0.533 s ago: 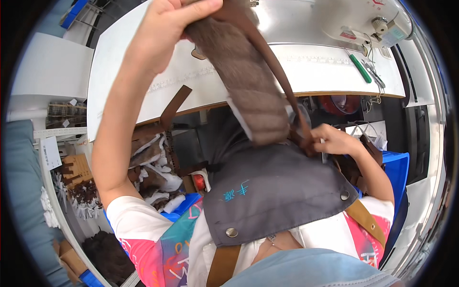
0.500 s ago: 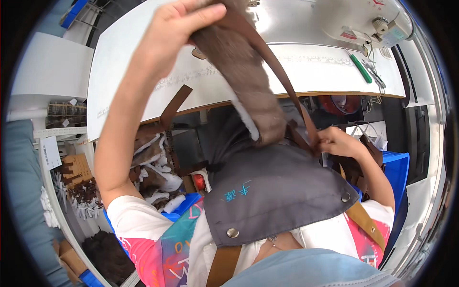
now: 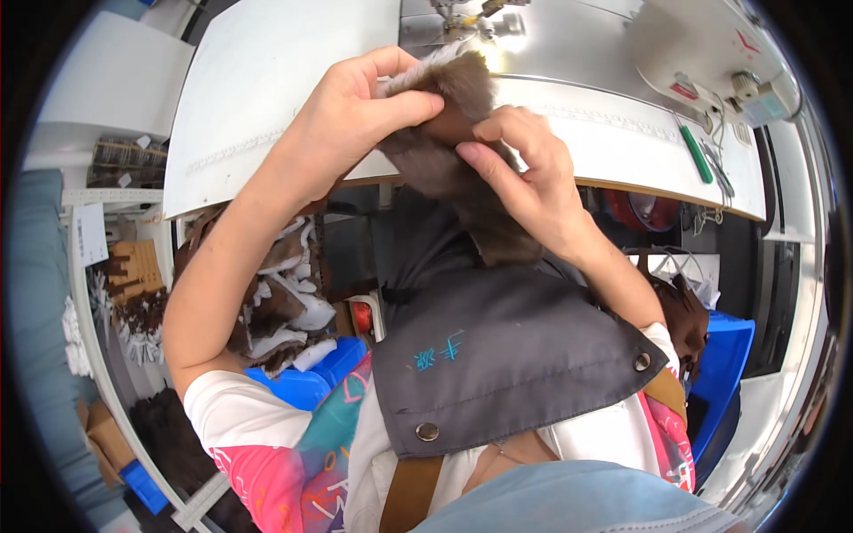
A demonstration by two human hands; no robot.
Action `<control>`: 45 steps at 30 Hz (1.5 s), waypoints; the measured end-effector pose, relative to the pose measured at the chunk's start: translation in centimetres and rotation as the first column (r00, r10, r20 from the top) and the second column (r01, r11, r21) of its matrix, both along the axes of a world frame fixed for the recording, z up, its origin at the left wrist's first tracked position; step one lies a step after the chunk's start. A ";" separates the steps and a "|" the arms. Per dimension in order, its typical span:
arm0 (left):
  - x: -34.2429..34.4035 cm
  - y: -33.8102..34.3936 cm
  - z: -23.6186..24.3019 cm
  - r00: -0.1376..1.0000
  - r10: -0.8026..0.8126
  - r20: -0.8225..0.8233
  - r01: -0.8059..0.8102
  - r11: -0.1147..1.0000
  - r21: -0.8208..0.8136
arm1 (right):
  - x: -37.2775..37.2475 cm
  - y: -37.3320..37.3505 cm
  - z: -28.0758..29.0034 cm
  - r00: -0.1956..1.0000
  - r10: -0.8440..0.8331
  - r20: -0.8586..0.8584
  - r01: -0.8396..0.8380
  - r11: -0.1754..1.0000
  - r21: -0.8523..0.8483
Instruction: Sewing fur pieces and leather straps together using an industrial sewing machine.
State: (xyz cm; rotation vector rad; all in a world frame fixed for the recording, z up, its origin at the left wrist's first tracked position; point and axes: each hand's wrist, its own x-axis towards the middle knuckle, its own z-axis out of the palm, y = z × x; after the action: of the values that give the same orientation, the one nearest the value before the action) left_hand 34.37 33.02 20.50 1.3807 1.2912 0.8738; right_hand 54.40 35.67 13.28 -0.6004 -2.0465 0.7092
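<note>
A strip of brown fur (image 3: pixel 462 200) with a whitish edge hangs from my hands over the front edge of the white table, down to my dark apron (image 3: pixel 515 355). My left hand (image 3: pixel 360 120) is closed on the upper part of the fur, thumb on top. From the other side my right hand (image 3: pixel 533 169) pinches the strip, thumb and forefinger near a smooth brown band (image 3: pixel 449 124) that lies against the fur. How the band joins the fur is hidden by my fingers.
Metal machine parts (image 3: pixel 475 22) stand just beyond the fur, with a white machine housing (image 3: pixel 702 53) at far right. A green-handled tool (image 3: pixel 696 154) and small metal snips (image 3: pixel 718 167) lie on the white table (image 3: pixel 258 98). Fur pieces (image 3: pixel 284 302) fill a blue bin (image 3: pixel 329 373) on the left; another blue bin (image 3: pixel 724 355) stands right.
My right hand has let the long brown band's lower part go and come up to the fur beside my left hand. The fur has been lowered and its upper end folded over.
</note>
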 end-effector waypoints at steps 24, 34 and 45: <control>0.1 1.4 0.7 0.986 -0.166 0.009 0.166 0.986 0.001 | 10.3 2.5 -0.7 0.978 0.208 -0.016 -0.135 0.575 -0.807; 3.9 -0.3 -6.1 0.856 0.235 0.460 -0.059 0.929 -0.366 | 0.7 -3.3 -4.8 0.919 -0.370 0.134 0.241 0.799 0.551; 2.5 -0.1 -4.9 0.829 0.386 0.405 -0.149 0.850 -0.505 | 0.4 -0.6 -4.9 0.994 -0.073 0.075 0.024 0.857 0.515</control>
State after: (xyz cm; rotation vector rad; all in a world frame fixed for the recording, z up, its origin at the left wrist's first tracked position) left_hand 36.84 32.94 15.57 0.5466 1.1975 0.9634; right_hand 54.76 35.03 8.34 -0.3719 -2.1758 0.0815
